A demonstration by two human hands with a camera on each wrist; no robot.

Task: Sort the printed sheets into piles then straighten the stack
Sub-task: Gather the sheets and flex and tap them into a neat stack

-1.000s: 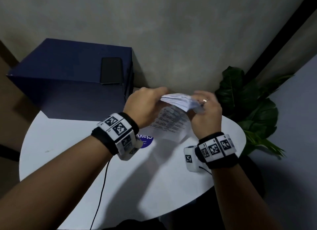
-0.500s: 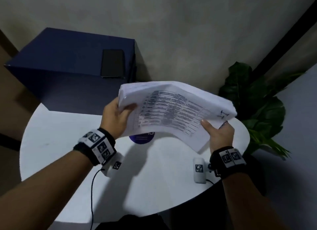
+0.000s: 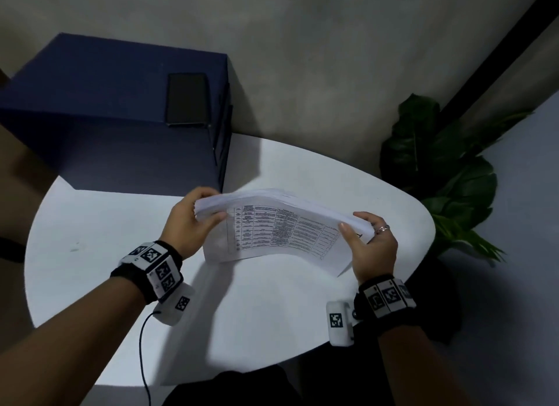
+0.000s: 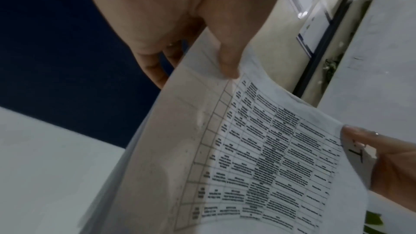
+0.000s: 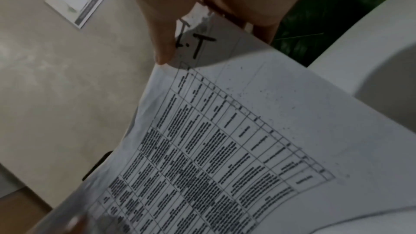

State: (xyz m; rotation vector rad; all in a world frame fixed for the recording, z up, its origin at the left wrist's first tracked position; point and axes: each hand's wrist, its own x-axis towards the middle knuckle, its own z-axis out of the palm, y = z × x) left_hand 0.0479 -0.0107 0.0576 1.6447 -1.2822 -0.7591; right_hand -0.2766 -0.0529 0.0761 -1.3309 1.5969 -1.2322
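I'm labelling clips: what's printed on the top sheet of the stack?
A black grid table of small text on the white top sheet, clearest in the right wrist view.

right hand [image 5: 202, 6] | thumb pinching printed sheets [image 5: 225, 140] | table [image 5: 371, 51] beyond

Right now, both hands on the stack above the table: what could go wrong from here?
1. The stack of printed sheets is held only at its two short ends, by the left hand and right hand, and it bows between them; sheets may slide out.
2. The far edges look fanned, so setting it down as is would likely leave it uneven.
3. The right end hangs near the edge of the table; a loose sheet could fall toward the plant.
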